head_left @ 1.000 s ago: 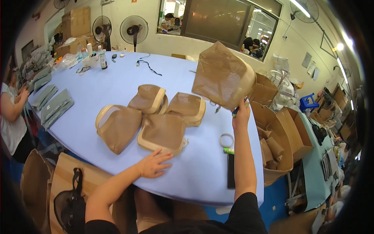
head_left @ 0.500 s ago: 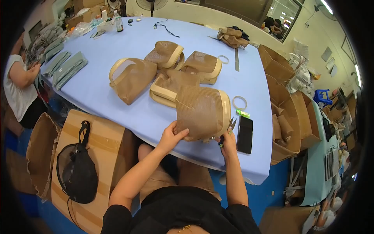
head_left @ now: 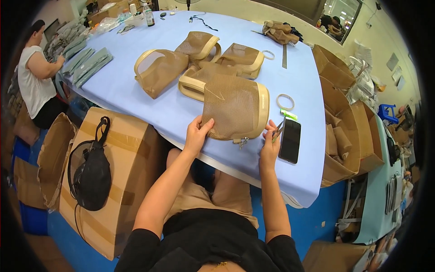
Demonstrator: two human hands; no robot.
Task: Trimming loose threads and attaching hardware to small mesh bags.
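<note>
My left hand [head_left: 198,135] pinches the lower left corner of a brown mesh pouch [head_left: 233,106] with a cream trim band, thumb on top. A small metal zipper pull [head_left: 243,142] dangles from the pouch's lower right edge. Just right of it, my right hand [head_left: 270,144] grips a pair of small scissors [head_left: 277,132], their blades pointing up and away; that hand is apart from the pouch. Several similar mesh pouches [head_left: 161,75] lie behind in a loose group. A black phone [head_left: 290,141] rests right of the scissors, below a green-and-white small item [head_left: 288,114] and a tape roll [head_left: 285,102].
Along the right table edge stand open cardboard boxes [head_left: 342,149], one holding brown pieces. A closed carton [head_left: 122,140] with a black sling bag [head_left: 93,177] on it stands left of my legs. A co-worker [head_left: 38,72] stands at the far left beside folded grey-green fabric [head_left: 93,65].
My right hand with the scissors has drawn away from the pouch's edge to the right. The zipper pull now hangs in plain sight. The whole view has shifted slightly.
</note>
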